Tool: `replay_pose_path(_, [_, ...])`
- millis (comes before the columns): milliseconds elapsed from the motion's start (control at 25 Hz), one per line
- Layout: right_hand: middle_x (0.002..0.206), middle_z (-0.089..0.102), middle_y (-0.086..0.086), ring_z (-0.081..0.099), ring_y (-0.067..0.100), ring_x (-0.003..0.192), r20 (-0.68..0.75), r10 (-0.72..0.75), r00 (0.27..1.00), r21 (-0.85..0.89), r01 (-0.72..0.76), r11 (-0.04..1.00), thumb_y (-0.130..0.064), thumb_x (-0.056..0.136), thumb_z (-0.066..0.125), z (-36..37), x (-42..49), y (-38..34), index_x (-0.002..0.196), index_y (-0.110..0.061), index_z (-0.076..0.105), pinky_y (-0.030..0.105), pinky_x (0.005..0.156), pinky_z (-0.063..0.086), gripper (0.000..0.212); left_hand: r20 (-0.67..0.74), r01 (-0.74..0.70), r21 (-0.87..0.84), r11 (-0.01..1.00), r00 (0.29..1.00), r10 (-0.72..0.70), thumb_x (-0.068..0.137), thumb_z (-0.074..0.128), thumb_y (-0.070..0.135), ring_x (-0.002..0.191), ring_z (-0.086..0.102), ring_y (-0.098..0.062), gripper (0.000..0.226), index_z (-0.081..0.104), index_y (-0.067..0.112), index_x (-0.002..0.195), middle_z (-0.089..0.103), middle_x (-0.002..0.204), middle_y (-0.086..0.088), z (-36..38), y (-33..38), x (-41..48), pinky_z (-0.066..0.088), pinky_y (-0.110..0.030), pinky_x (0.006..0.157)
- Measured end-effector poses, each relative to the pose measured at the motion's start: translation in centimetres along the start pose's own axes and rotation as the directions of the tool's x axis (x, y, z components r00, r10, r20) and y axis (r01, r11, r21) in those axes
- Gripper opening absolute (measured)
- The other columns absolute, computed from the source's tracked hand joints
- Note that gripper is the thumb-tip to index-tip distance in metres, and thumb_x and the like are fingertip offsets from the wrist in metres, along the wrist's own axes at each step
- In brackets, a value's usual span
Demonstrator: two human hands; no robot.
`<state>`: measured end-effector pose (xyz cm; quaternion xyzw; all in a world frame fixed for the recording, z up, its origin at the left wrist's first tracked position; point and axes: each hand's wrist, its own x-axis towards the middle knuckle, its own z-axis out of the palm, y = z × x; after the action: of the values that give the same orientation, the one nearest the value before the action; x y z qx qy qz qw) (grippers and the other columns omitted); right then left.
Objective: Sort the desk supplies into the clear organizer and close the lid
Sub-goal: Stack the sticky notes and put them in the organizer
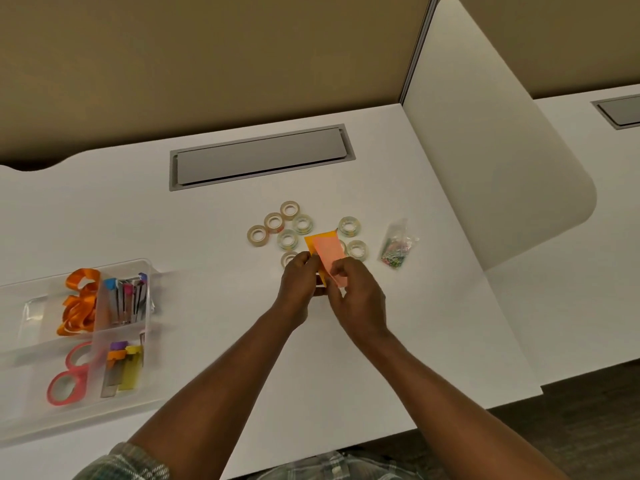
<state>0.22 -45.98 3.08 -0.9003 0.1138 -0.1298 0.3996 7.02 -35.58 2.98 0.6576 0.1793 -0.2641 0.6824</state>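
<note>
White surface (433, 323) is littered with tape rolls (288, 239); orange and pink sticky notes (327, 249) are pinched by left hand (299, 282) and right hand (356, 303) together.

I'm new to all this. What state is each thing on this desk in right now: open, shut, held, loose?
Clear organizer: open, no lid over it.
Sticky notes: held by left hand and right hand.
Tape rolls: loose, lying flat on the desk.
Bag of clips: lying on the desk, untouched.
Orange ribbon: inside the organizer.
Scissors: inside the organizer.
Desk hatch: shut.
</note>
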Motion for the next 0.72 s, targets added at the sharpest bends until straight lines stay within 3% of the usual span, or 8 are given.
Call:
replay_pose_path(120, [0.100,0.066,-0.003,0.060,0.020,0.092,0.091,-0.122,0.988,-0.103,0.131,0.986,-0.023,0.088,0.069,0.6,-0.7,-0.7,0.101,-0.017,0.064,0.036,0.066,0.053,0.016,0.033,0.018,-0.063,0.998,0.999,-0.016,0.093,0.050,0.058,0.088,0.074,-0.020,0.034,0.066,0.029,0.104,0.077,0.095,0.001,-1.2,-0.4,-0.5,0.061,-0.035,0.067])
replay_pose_path(240, [0.109,0.065,-0.005,0.061,0.017,0.096,0.122,-0.153,0.981,0.011,0.153,0.988,-0.033,0.088,0.068,0.6,-0.8,-0.8,0.110,-0.018,0.064,0.036,0.071,0.054,0.027,-0.025,-0.057,0.101,0.993,0.998,0.059,0.095,0.054,0.024,0.101,0.068,-0.026,0.022,0.062,0.024,0.116,0.071,0.111,-0.003,-2.9,-0.9,-0.5,0.057,-0.049,0.087])
replay_pose_path(320, [0.124,0.062,0.000,0.062,0.020,0.106,0.071,0.007,0.997,0.070,-0.012,0.997,-0.032,0.089,0.069,1.1,-0.3,-0.6,0.127,-0.014,0.059,0.038,0.081,0.055,0.043,-0.037,-0.056,0.125,0.991,0.997,0.061,0.095,0.051,0.014,0.107,0.063,-0.025,0.032,0.056,0.023,0.126,0.065,0.120,-0.003,-4.1,-1.2,-0.7,0.055,-0.048,0.092])
replay_pose_path(400, [0.133,0.060,0.005,0.061,0.022,0.113,0.159,0.229,0.960,0.086,-0.244,0.966,-0.027,0.091,0.068,1.9,0.6,-0.7,0.141,-0.012,0.049,0.033,0.090,0.051,0.055,-0.024,-0.058,0.108,0.992,0.998,0.061,0.096,0.050,0.012,0.109,0.061,-0.023,0.034,0.052,0.025,0.127,0.063,0.123,-0.001,-5.3,-1.5,-1.2,0.053,-0.044,0.093])
replay_pose_path(440, [0.130,0.063,0.004,0.064,0.021,0.110,0.232,0.289,0.929,0.073,-0.313,0.947,-0.026,0.093,0.066,2.3,0.9,-0.8,0.142,-0.015,0.050,0.027,0.087,0.048,0.053,-0.024,-0.060,0.110,0.992,0.998,0.062,0.096,0.048,0.011,0.110,0.060,-0.022,0.034,0.051,0.026,0.125,0.062,0.123,-0.001,-5.8,-1.7,-1.4,0.052,-0.041,0.093])
replay_pose_path(520, [0.117,0.071,0.001,0.067,0.017,0.102,0.311,0.286,0.907,0.028,-0.309,0.951,-0.021,0.094,0.061,3.4,0.9,-1.0,0.131,-0.019,0.059,0.020,0.078,0.041,0.037,-0.058,-0.053,0.153,0.987,0.996,0.062,0.094,0.044,0.009,0.109,0.058,-0.021,0.035,0.049,0.028,0.122,0.060,0.123,-0.001,-6.5,-2.2,-1.7,0.051,-0.040,0.093])
replay_pose_path(600, [0.108,0.072,0.000,0.064,0.016,0.095,0.299,0.256,0.919,0.024,-0.276,0.961,-0.016,0.094,0.057,4.2,0.3,-1.3,0.117,-0.017,0.065,0.019,0.072,0.039,0.024,-0.101,-0.052,0.213,0.976,0.992,0.075,0.092,0.041,0.008,0.103,0.057,-0.017,0.035,0.047,0.031,0.118,0.059,0.120,0.000,-7.1,-2.6,-2.0,0.051,-0.039,0.089])
replay_pose_path(720, [0.098,0.072,0.000,0.064,0.014,0.089,0.238,0.168,0.956,0.081,-0.192,0.978,-0.009,0.092,0.060,5.1,-0.8,-1.7,0.103,-0.014,0.067,0.012,0.071,0.043,0.015,-0.149,-0.189,0.370,0.909,0.954,0.259,0.091,0.041,0.008,0.089,0.058,-0.014,0.027,0.051,0.027,0.106,0.062,0.102,0.003,-8.2,-3.5,-2.7,0.048,-0.029,0.072])
